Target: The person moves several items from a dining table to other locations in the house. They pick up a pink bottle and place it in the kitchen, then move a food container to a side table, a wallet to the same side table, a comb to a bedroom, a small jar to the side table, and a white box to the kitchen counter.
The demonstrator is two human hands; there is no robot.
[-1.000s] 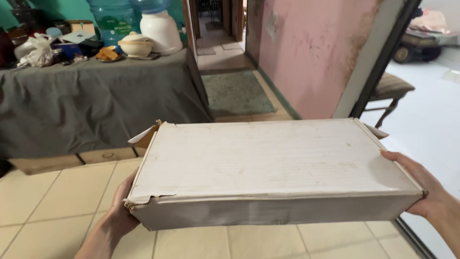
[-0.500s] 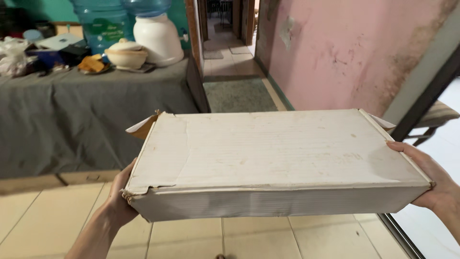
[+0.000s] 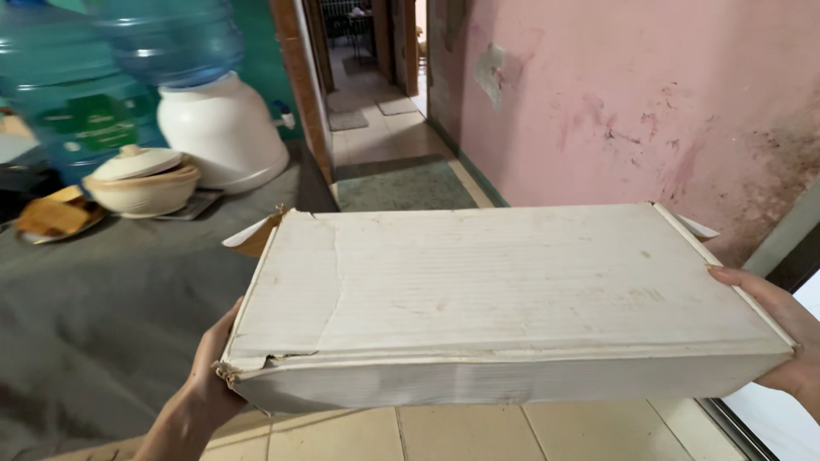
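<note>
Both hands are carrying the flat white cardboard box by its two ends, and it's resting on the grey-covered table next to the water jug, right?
Not quite. The left hand and right hand do grip the two ends of the white cardboard box, but the head view shows it held up in the air, with floor tiles visible beneath it. It is not resting on the grey-covered table, which stands to its left with the water jug.

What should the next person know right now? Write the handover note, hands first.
Left hand: grips the left end of the white cardboard box, near its torn corner.
Right hand: holds the right end.
Box: shut, carried level in the air beside the grey-draped table, facing the hallway.
On the table: white dispenser base with blue water bottles, lidded bowl.
Done: box lifted.
Left: it is not set down yet.
</note>
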